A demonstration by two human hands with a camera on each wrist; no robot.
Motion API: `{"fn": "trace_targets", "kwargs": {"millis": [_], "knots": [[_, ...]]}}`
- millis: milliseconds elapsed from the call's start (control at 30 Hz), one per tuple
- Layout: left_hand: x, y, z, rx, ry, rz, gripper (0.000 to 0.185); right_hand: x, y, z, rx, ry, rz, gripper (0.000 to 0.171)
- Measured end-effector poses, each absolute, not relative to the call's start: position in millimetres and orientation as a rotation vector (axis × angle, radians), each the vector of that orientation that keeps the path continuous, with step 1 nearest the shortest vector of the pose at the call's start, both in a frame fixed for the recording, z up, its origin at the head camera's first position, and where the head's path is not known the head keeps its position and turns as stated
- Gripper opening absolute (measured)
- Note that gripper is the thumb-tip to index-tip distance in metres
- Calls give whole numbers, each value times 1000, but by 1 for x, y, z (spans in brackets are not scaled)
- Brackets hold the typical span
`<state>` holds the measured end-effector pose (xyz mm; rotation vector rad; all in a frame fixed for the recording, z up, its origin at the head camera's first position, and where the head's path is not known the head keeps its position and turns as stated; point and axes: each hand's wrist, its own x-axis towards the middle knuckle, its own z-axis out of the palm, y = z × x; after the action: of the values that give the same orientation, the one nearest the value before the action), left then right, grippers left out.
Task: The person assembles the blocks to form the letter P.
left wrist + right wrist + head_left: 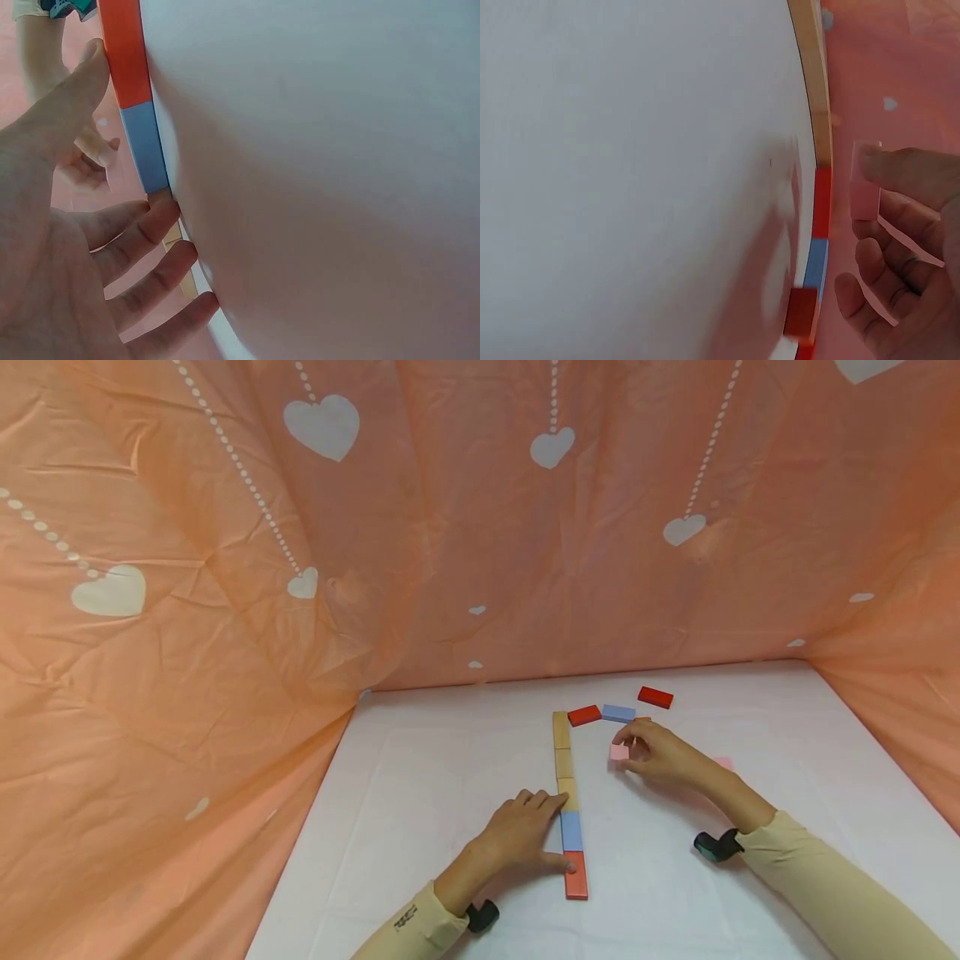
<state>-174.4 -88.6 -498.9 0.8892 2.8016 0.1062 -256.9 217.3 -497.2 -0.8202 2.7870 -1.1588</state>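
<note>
A straight column of blocks runs along the table: a red block (pixel 576 885), a blue block (pixel 572 832) and several wooden blocks (pixel 564 763). My left hand (pixel 521 835) rests against it with fingers spread, thumb on the red block and index fingertip at the nearest wooden one. My right hand (pixel 666 756) pinches a pink block (pixel 865 184) between thumb and fingers, above the table to the right of the column. From the column's far end, another red block (pixel 584 716) and a second blue block (pixel 618 713) turn rightward. An orange-red block (pixel 801 315) follows, partly hidden in the head view.
A loose red block (pixel 656 697) lies beyond the turned row. Another pink block (pixel 723 762) shows partly behind the right forearm. The white table (pixel 435 752) ends at an orange curtain (pixel 480 527) with hearts, at the back and sides.
</note>
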Motion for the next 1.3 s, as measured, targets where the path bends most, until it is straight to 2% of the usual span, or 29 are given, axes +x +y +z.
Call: {"fn": "trace_targets", "kwargs": {"millis": [500,1300], "knots": [[-176,-88,-501,892,2804,97,107,-260,182,-507,-804,2722,-1114,30],[-174,-89,-500,919,2823,60,105,-262,159,-515,-772,2695,-1067,27]]}}
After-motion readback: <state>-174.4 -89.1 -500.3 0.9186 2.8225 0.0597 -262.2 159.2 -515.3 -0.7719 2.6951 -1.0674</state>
